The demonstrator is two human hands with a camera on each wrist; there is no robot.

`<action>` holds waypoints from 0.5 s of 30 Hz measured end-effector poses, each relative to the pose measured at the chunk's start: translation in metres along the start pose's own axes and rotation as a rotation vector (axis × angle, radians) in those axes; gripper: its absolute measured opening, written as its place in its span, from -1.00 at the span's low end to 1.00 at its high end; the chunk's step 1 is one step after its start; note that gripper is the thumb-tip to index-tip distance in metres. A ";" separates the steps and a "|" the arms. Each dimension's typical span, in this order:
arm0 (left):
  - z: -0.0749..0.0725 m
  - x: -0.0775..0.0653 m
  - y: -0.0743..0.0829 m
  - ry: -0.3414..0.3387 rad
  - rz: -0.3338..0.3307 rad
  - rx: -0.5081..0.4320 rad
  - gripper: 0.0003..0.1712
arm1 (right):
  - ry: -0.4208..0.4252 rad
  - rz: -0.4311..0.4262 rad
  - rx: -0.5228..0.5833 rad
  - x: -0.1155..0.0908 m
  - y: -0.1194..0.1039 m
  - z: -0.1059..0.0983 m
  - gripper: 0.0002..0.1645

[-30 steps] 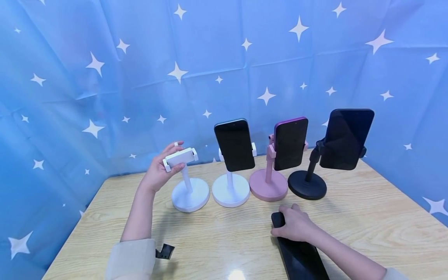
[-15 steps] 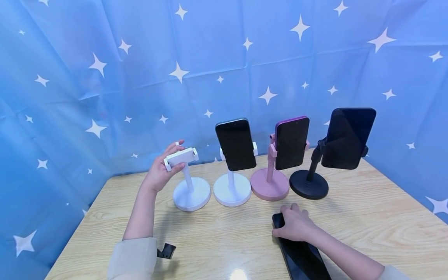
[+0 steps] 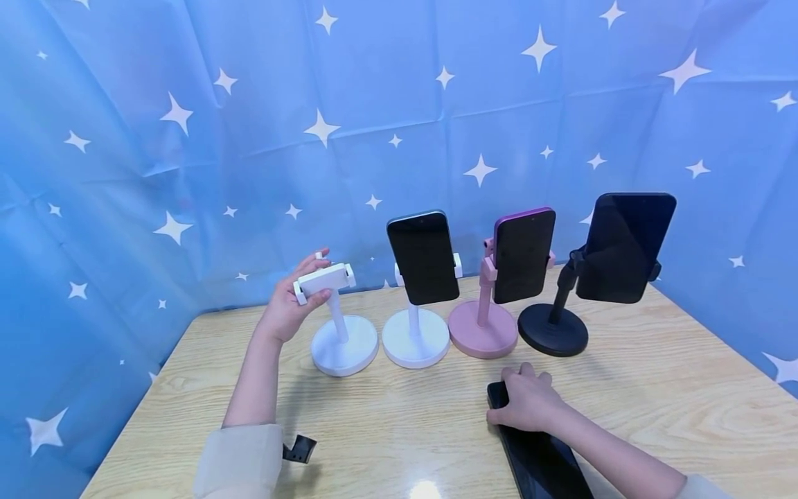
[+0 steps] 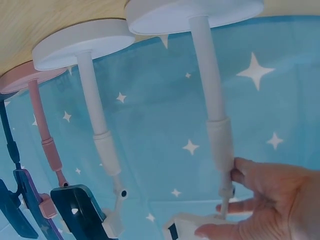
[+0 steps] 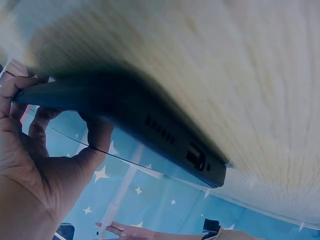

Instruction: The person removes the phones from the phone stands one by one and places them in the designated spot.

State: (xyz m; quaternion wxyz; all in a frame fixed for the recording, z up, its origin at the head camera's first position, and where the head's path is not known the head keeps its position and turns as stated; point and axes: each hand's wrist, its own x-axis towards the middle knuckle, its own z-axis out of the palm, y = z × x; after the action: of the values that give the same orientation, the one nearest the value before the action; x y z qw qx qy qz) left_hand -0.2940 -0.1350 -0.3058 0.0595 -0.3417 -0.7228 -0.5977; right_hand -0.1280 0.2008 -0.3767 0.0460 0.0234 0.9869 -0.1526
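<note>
At the left, my left hand (image 3: pixel 285 308) holds the white clamp (image 3: pixel 325 279) of a phone stand, whose round white base (image 3: pixel 345 350) sits on the table. The left wrist view shows the thumb (image 4: pixel 220 231) on the clamp and the other fingers around the stand's thin neck. Nothing is mounted in this clamp. My right hand (image 3: pixel 530 400) grips a black phone (image 3: pixel 545 464) near its far end, low over the table at the front right. Seen from the right wrist, the phone (image 5: pixel 150 127) shows its charging port end, with fingers and thumb at its edges.
Three more stands line the back: white (image 3: pixel 416 344), pink (image 3: pixel 483 333) and black (image 3: pixel 553 333). Each carries a phone with a dark screen. A blue star-patterned curtain (image 3: pixel 262 159) hangs behind the table (image 3: pixel 386 430). A small black piece (image 3: pixel 300 449) juts out beside the left sleeve.
The head view has shifted slightly, so everything sits a little farther right in it. Both hands keep their holds on the stand's clamp and the phone.
</note>
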 end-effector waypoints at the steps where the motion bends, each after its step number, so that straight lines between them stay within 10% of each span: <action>1: 0.001 0.000 0.000 0.017 -0.007 -0.010 -0.49 | 0.000 0.000 -0.002 0.000 0.000 0.000 -0.30; 15: 0.011 -0.002 -0.005 0.157 -0.005 -0.181 -0.40 | 0.001 0.012 -0.021 0.001 -0.001 0.001 -0.25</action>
State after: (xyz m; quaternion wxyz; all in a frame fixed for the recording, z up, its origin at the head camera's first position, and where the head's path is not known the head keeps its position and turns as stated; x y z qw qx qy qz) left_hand -0.2923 -0.1263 -0.3137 0.0836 -0.2961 -0.6599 -0.6854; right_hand -0.1286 0.1990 -0.3777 0.0465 0.0290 0.9883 -0.1420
